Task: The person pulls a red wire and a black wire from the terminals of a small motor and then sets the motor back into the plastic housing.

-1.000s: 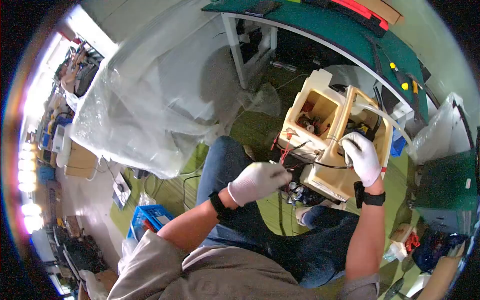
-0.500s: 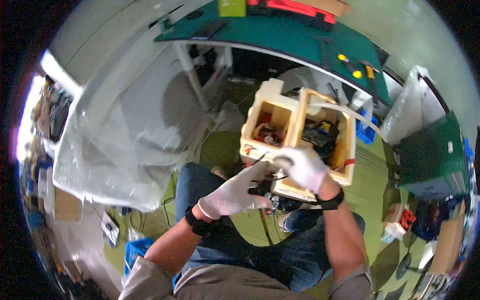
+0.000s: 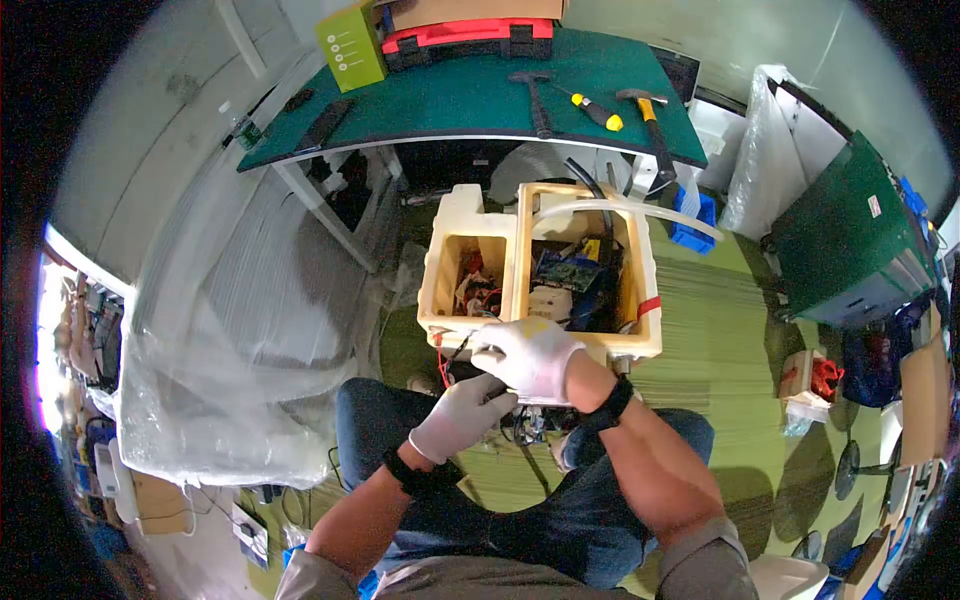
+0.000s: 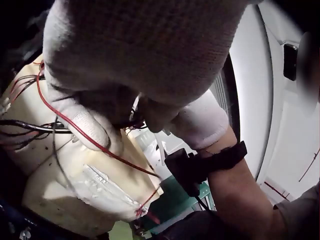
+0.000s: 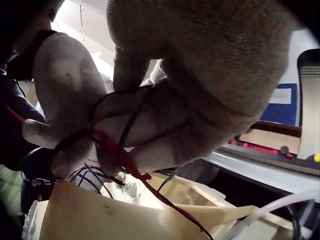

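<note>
In the head view, a cream plastic housing (image 3: 522, 262) with two open compartments stands on the floor before the person's knees. White-gloved, the left hand (image 3: 462, 418) and right hand (image 3: 532, 358) meet at its near edge, the right slightly above. Thin black wires (image 5: 131, 120) and a red wire (image 5: 160, 196) run between the curled right fingers in the right wrist view. The left fingers pinch the black wires close by; their tips are partly hidden. In the left wrist view, a red wire (image 4: 97, 145) crosses the left fingertips, and thicker black cables (image 4: 35, 126) lie alongside.
Circuit boards (image 3: 568, 270) and other parts fill the larger compartment. A clear hose (image 3: 640, 208) arches over it. Behind stands a green-topped bench (image 3: 450, 105) with hammers (image 3: 648, 112) and a screwdriver (image 3: 596, 112). Plastic sheeting (image 3: 240, 400) covers something at left; a blue bin (image 3: 694, 235) is at right.
The right hand has come leftward from over the housing to join the left at the wires. The head view has turned, so the housing now appears nearer the centre.
</note>
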Motion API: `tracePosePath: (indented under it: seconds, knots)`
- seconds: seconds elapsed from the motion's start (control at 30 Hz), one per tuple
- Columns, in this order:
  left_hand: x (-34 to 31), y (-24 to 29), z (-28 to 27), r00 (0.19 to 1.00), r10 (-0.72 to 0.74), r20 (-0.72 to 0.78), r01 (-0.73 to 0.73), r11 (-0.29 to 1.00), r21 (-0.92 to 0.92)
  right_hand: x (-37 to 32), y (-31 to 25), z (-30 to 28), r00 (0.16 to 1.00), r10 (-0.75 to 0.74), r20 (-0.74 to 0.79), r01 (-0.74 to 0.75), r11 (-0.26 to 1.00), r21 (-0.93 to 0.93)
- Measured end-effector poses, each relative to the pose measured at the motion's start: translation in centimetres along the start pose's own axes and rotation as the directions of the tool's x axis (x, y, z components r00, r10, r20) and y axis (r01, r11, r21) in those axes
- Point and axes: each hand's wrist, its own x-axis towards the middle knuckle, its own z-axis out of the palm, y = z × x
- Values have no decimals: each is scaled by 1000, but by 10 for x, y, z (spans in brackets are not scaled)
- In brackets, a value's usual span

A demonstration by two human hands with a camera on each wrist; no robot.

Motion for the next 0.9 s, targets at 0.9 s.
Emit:
tracePosePath:
  seconds: [0.9]
  knots:
    - [-36, -24, 45, 998, 65, 10, -65, 974, 217, 10, 66, -20, 956, 230, -184, -233, 973, 9]
